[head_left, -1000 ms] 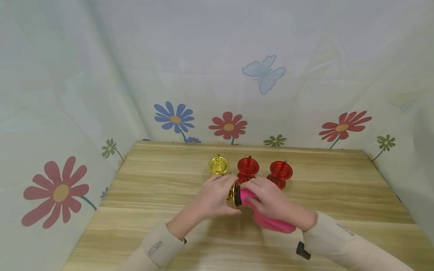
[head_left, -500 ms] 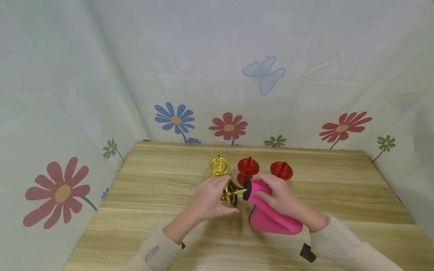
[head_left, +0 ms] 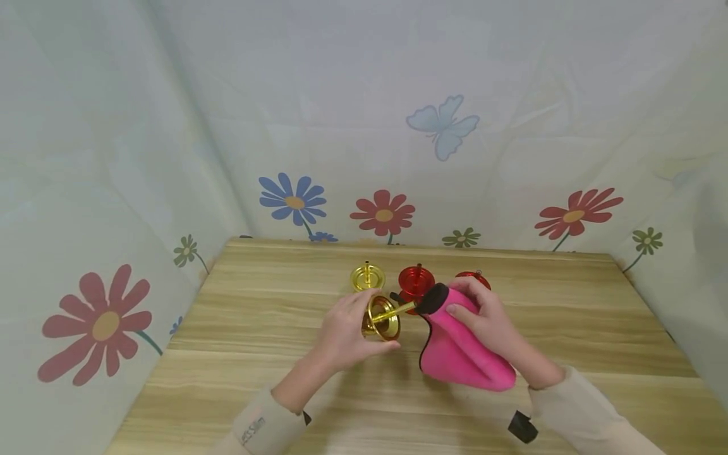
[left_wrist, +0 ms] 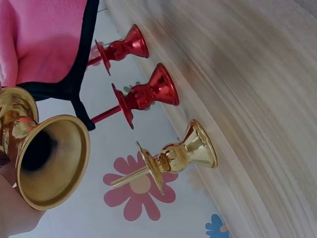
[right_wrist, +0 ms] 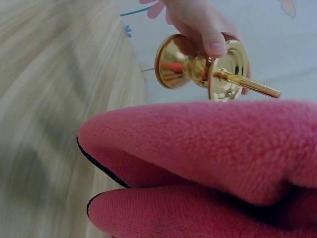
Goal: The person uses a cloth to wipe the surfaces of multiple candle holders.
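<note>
My left hand (head_left: 343, 335) grips a shiny gold candle holder (head_left: 388, 321) by its stem, tilted so its dish and spike point right. In the left wrist view the hollow underside of its base (left_wrist: 62, 158) faces the camera. My right hand (head_left: 486, 319) pinches a fuzzy pink cloth (head_left: 457, 360) with black edging, its lower part hanging folded over the table. The spike's tip ends right at the cloth's black edge in the head view. From the right wrist, the cloth fills the foreground, and the left hand's thumb (right_wrist: 215, 42) shows against the dish.
Behind the hands stand a second gold candle holder (head_left: 366, 278) and two red ones, the middle one (head_left: 417, 281) and the right one (head_left: 476, 278), partly hidden by my right hand. The wooden table (head_left: 273, 284) meets a flower-printed curtain (head_left: 335, 114) at its far edge.
The right hand has drawn the cloth rightward off the gold candle holder's spike, which now shows bare. My left hand has turned the holder so its dish faces more toward the camera.
</note>
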`<move>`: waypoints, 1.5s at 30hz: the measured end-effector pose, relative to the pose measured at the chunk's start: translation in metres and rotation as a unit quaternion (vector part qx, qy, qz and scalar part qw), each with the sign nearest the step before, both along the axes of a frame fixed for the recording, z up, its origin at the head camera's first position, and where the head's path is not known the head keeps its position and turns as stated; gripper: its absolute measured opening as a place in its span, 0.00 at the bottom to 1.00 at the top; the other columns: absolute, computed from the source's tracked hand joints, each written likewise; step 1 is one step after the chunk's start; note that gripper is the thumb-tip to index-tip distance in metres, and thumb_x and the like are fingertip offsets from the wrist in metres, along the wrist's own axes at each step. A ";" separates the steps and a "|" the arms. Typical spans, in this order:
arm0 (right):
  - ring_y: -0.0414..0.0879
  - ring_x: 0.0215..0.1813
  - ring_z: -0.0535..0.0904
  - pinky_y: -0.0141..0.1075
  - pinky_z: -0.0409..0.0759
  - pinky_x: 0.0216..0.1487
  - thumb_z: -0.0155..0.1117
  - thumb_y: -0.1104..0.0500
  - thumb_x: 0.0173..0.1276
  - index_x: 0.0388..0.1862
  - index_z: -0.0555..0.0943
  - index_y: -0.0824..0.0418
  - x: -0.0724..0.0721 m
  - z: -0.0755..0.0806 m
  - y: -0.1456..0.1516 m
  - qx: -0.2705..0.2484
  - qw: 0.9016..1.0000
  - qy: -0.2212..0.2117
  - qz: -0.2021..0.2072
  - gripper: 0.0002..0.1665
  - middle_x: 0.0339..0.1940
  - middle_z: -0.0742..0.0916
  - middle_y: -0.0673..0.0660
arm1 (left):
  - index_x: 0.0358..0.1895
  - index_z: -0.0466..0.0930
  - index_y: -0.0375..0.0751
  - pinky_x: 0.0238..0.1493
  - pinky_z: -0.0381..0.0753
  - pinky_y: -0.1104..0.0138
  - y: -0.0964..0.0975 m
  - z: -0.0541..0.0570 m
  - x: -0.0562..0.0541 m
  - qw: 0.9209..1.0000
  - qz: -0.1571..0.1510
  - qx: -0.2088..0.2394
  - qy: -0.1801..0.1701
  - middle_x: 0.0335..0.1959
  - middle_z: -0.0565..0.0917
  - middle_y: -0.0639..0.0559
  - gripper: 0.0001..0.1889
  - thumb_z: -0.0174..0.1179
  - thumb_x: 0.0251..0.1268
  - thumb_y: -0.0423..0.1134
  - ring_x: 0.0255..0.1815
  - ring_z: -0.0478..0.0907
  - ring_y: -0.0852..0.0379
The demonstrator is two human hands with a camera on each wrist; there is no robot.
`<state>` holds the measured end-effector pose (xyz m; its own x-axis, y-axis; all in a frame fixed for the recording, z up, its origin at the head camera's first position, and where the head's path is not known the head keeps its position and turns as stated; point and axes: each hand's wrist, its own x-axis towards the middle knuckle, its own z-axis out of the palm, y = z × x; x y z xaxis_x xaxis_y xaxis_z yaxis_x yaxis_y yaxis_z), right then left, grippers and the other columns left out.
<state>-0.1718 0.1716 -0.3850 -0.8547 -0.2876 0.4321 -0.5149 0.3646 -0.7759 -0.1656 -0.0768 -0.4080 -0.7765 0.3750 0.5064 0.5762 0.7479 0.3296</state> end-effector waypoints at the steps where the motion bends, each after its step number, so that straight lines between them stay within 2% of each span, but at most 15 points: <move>1: 0.33 0.34 0.74 0.24 0.75 0.34 0.59 0.69 0.57 0.45 0.72 0.67 0.000 0.000 -0.001 -0.005 1.000 -0.018 -0.001 0.15 0.37 0.80 0.60 | 0.56 0.66 0.45 0.51 0.74 0.60 0.001 0.000 0.000 1.000 -0.002 0.004 0.001 0.52 0.76 0.53 0.46 0.66 0.29 0.66 0.53 0.73 0.56; 6: 0.34 0.34 0.75 0.27 0.77 0.32 0.57 0.66 0.60 0.46 0.71 0.68 0.002 -0.006 -0.009 -0.023 0.997 -0.074 0.010 0.15 0.38 0.80 0.63 | 0.58 0.65 0.45 0.51 0.74 0.63 0.008 -0.002 0.001 1.000 -0.020 0.018 0.001 0.52 0.76 0.55 0.47 0.66 0.29 0.65 0.52 0.72 0.58; 15: 0.35 0.39 0.75 0.26 0.76 0.36 0.57 0.69 0.59 0.48 0.70 0.67 0.004 -0.016 -0.026 -0.053 0.994 -0.095 0.029 0.16 0.40 0.79 0.64 | 0.59 0.63 0.42 0.52 0.74 0.61 0.018 -0.004 0.004 0.997 -0.059 0.051 -0.010 0.54 0.75 0.52 0.47 0.69 0.30 0.61 0.54 0.71 0.58; 21: 0.36 0.39 0.74 0.26 0.76 0.37 0.57 0.69 0.59 0.48 0.69 0.67 0.006 -0.020 -0.032 -0.037 0.994 -0.102 0.017 0.18 0.41 0.79 0.64 | 0.60 0.63 0.41 0.52 0.73 0.60 0.020 -0.005 0.006 0.997 -0.058 0.046 -0.020 0.54 0.74 0.53 0.48 0.68 0.31 0.62 0.53 0.72 0.58; 26: 0.36 0.37 0.74 0.27 0.76 0.35 0.62 0.64 0.57 0.49 0.68 0.65 0.008 -0.020 -0.037 -0.026 0.992 -0.126 0.013 0.21 0.42 0.79 0.62 | 0.60 0.62 0.41 0.53 0.73 0.59 0.021 -0.007 0.007 0.997 -0.053 0.047 -0.019 0.54 0.75 0.52 0.48 0.69 0.31 0.61 0.53 0.73 0.57; 34: 0.42 0.43 0.75 0.29 0.78 0.39 0.68 0.60 0.51 0.54 0.64 0.63 0.014 -0.019 -0.040 -0.019 0.988 -0.152 0.036 0.33 0.49 0.76 0.61 | 0.58 0.63 0.41 0.53 0.73 0.59 0.023 -0.009 0.007 0.997 -0.043 0.068 0.000 0.51 0.77 0.52 0.47 0.70 0.30 0.60 0.52 0.74 0.57; 38: 0.39 0.42 0.75 0.28 0.78 0.39 0.68 0.61 0.50 0.52 0.65 0.63 0.014 -0.019 -0.041 -0.027 0.987 -0.151 0.036 0.32 0.48 0.76 0.61 | 0.59 0.60 0.42 0.52 0.72 0.57 0.022 -0.009 0.009 0.993 -0.045 0.099 -0.051 0.54 0.75 0.53 0.49 0.71 0.29 0.58 0.53 0.73 0.56; 42: 0.36 0.42 0.75 0.28 0.78 0.39 0.68 0.63 0.50 0.49 0.67 0.62 0.013 -0.021 -0.042 -0.041 0.989 -0.137 0.038 0.29 0.46 0.77 0.60 | 0.58 0.58 0.43 0.52 0.73 0.60 0.020 -0.007 0.011 0.980 -0.066 0.143 -0.124 0.58 0.73 0.53 0.48 0.72 0.30 0.55 0.54 0.74 0.58; 45: 0.35 0.42 0.75 0.28 0.78 0.39 0.68 0.64 0.49 0.47 0.67 0.63 0.012 -0.022 -0.042 -0.049 0.990 -0.123 0.041 0.27 0.44 0.78 0.60 | 0.57 0.59 0.43 0.50 0.75 0.64 0.018 -0.004 0.011 0.975 -0.081 0.147 -0.149 0.57 0.74 0.53 0.47 0.72 0.29 0.56 0.53 0.74 0.61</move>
